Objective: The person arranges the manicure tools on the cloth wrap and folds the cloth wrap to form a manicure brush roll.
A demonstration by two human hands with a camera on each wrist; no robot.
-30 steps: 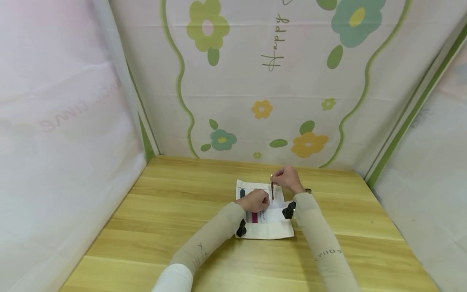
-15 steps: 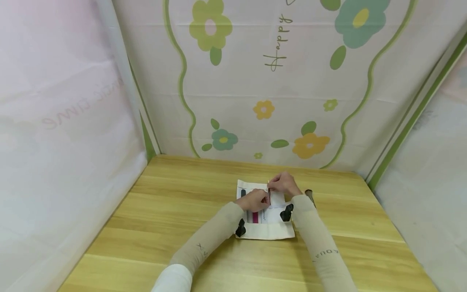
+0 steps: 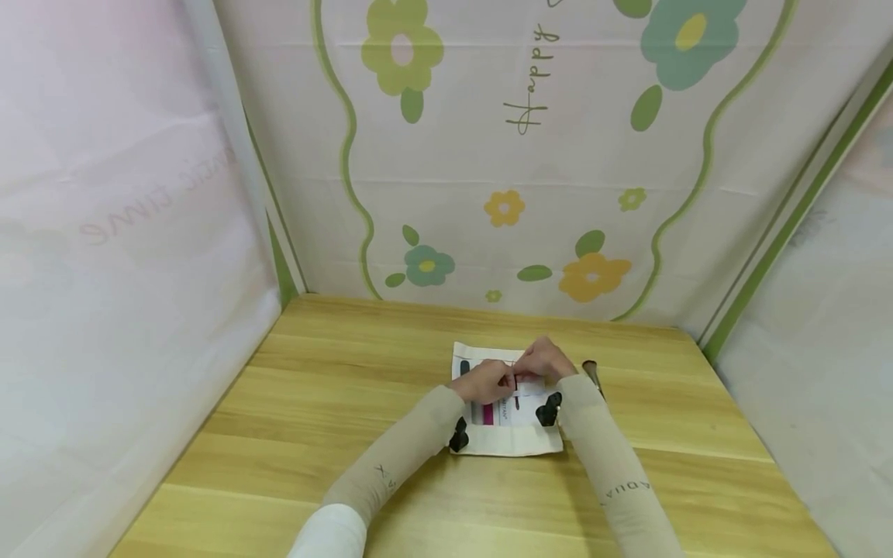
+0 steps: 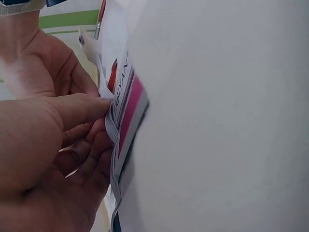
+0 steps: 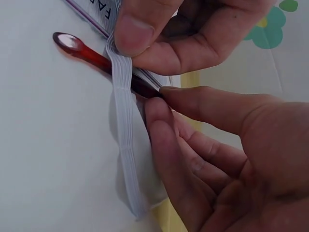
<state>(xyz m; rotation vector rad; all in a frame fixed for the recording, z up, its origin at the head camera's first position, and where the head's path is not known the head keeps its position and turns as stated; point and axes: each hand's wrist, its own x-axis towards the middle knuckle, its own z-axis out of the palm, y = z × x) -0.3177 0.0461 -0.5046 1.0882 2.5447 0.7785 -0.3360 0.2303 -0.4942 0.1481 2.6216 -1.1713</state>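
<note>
On the table lies an unfolded white cloth brush roll (image 3: pixel 509 442) with a white elastic band (image 5: pixel 126 125) sewn across it. My left hand (image 3: pixel 483 381) pinches the band between thumb and fingers, lifting it from the cloth. The right hand (image 3: pixel 547 360) pinches a slim brush by its glossy red-brown handle (image 5: pixel 89 57). That handle passes under the elastic, its rounded end showing on the near side. Fingers hide the brush's far end in the right wrist view. Both hands are close together over the roll's upper part.
A second brush (image 3: pixel 591 370) with dark bristles lies right of the roll, partly behind the right sleeve. A printed card (image 3: pixel 487 416) with a pink stripe lies on the roll. Flower-patterned cloth walls (image 3: pixel 446 155) enclose the wooden table (image 3: pixel 335 395).
The right hand has come left and toward me, bringing the brush from upright above the roll to under the elastic. The left hand has stayed nearly still.
</note>
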